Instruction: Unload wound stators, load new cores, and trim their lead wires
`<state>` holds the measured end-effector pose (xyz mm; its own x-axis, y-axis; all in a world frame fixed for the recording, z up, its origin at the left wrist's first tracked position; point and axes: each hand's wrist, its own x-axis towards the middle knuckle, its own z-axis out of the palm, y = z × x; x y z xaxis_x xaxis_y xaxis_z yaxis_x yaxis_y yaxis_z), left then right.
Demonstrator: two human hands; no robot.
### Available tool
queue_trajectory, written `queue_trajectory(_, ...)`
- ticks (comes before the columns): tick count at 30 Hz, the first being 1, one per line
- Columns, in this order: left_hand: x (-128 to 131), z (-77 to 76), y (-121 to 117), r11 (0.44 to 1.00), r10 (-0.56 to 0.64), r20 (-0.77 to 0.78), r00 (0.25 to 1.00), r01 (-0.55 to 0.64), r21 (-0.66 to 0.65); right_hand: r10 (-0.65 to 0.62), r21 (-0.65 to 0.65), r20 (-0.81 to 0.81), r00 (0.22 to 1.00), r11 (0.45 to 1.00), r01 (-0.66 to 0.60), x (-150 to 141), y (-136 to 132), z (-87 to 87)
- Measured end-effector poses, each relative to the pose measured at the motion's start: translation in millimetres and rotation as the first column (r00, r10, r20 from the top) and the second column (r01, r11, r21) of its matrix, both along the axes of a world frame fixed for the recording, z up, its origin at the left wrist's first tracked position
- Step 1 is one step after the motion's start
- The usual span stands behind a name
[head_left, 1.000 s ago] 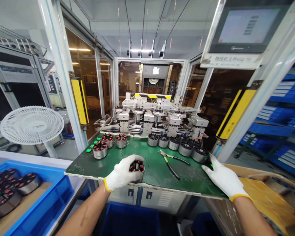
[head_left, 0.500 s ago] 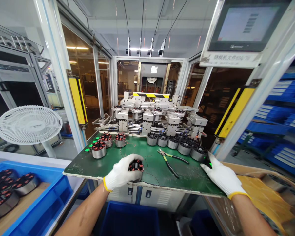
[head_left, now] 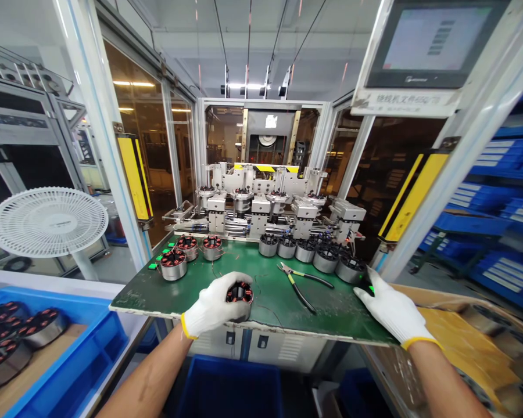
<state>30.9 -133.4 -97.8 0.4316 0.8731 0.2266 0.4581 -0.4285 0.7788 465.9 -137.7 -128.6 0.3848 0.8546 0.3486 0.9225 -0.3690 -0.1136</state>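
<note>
Round copper-wound metal stator (head_left: 241, 294) is gripped in the white-gloved left hand (head_left: 212, 302), white-gloved right hand (head_left: 391, 307) just splayed open by a small green light (head_left: 372, 288).

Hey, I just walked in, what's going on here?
A person's gloved left hand has its grip around a copper-wound stator at the green worktable's front edge. The right hand is spread at the right end, beside a row of dark-cored stators. Open pliers lie between; three more copper-wound stators stand back left.
</note>
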Motion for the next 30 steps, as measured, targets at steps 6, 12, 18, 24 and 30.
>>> queue_trajectory(6,-0.7,-1.4,-0.1,1.000,0.001,0.004,1.000,-0.001,0.007,-0.060,-0.041,0.029,0.998,0.997,0.061,-15.9,-11.6,18.7)
queue_trajectory(12,0.3,-1.4,0.3,1.000,0.004,-0.004,1.000,-0.004,-0.008,0.299,0.193,0.045,0.953,0.934,-0.302,-113.0,-20.6,31.6)
queue_trajectory(18,-0.4,-2.7,1.5,0.999,-0.006,-0.020,1.000,0.005,-0.032,0.454,-0.133,0.067,0.888,0.886,-0.443,-152.5,1.3,23.7)
queue_trajectory(24,-2.8,15.3,27.5,0.989,-0.139,-0.148,0.979,0.130,-0.070,0.618,-0.115,0.103,0.779,0.785,-0.608,-137.3,-55.6,4.0)
queue_trajectory(30,6.4,31.6,60.7,0.937,-0.318,-0.172,0.932,0.282,-0.207,0.654,-0.093,0.207,0.728,0.754,-0.650,-118.8,-59.5,22.7)
